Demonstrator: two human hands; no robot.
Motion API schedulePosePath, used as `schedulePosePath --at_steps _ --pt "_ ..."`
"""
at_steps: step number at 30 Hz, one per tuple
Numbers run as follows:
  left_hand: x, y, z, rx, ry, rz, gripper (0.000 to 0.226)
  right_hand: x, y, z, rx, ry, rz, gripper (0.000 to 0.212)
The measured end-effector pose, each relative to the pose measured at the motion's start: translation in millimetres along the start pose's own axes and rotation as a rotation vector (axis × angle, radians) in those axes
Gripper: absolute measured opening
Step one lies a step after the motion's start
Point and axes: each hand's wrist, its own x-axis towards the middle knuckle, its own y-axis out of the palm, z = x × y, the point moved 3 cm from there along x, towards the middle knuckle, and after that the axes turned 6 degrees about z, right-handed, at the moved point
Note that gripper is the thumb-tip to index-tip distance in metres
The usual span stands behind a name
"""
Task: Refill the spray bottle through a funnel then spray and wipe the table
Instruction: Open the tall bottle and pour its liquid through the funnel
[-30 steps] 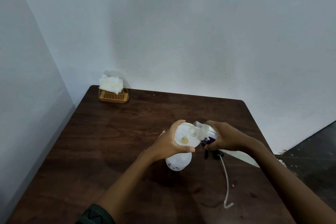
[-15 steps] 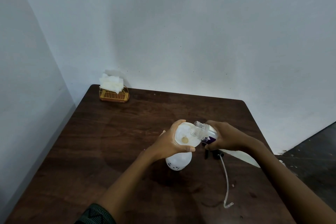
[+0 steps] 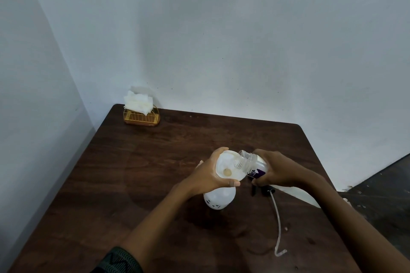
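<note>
Scene: a person stands at a dark wooden bench [image 3: 155,173] set in a corner of pale walls.
Spray bottle [image 3: 219,199]: white, upright near the middle of the bench, with a white funnel [image 3: 226,166] seated in its neck.
Left hand [image 3: 208,175]: fingers and thumb are wrapped round the funnel's rim.
Right hand [image 3: 279,170]: fingers grasp a clear refill bottle [image 3: 253,164] with a purple label, tipped over so its open threaded mouth sits above the funnel bowl.
Pour: I cannot tell whether liquid is running.
Spray head [image 3: 265,190]: black, with a long pale dip tube, lying on the bench just right of the spray bottle.
Cloth [image 3: 297,195]: a pale sheet, mostly hidden under the right forearm.
Far corner: a gold wire holder [image 3: 142,115] of white napkins [image 3: 138,99].
Progress: the head is off, the funnel is in and refilling looks under way. Removing the funnel, refitting the head, spraying and wiping are all left to do.
</note>
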Motion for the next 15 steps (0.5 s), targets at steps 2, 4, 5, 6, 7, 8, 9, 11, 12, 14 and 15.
schedulePosePath --at_steps 2,4,5,6,7,8,9,11,12,14,15 --pt "0.4 0.5 -0.2 0.009 -0.002 0.004 0.106 -0.6 -0.4 0.1 -0.005 0.001 0.0 0.046" --pt "0.7 0.7 0.3 0.011 -0.001 0.008 0.106 -0.1 -1.0 0.6 -0.003 -0.001 0.0 0.044" --pt "1.0 0.7 0.7 0.009 -0.001 0.009 0.106 0.1 -1.4 0.8 -0.001 -0.001 0.002 0.044" --pt "0.8 0.6 0.8 0.007 -0.001 0.01 0.106 0.0 -1.7 1.1 0.0 -0.002 0.005 0.044" --pt "0.8 0.3 1.0 0.004 -0.001 0.01 0.105 0.1 -2.1 1.2 0.002 -0.002 0.008 0.045" --pt "0.7 0.2 0.6 0.003 0.0 0.009 0.105 -0.4 -2.6 1.1 0.003 -0.004 0.008 0.045" --pt "0.6 0.2 0.6 0.004 0.001 0.008 0.105 -0.5 -3.1 0.7 0.003 -0.005 0.007 0.044" --pt "0.2 0.5 0.1 0.006 0.001 0.006 0.105 -1.0 -4.1 0.5 0.007 -0.009 0.004 0.043" --pt "0.0 0.4 -0.4 0.007 0.002 0.006 0.106 -1.1 -4.3 0.1 0.011 -0.011 0.006 0.044" --pt "-0.2 0.2 -1.0 0.008 0.002 0.008 0.106 -1.2 -4.6 -0.5 0.014 -0.012 0.006 0.044" --pt "-0.1 -0.1 -1.1 0.008 0.002 0.009 0.107 -1.2 -4.8 -0.9 0.013 -0.012 0.003 0.044"
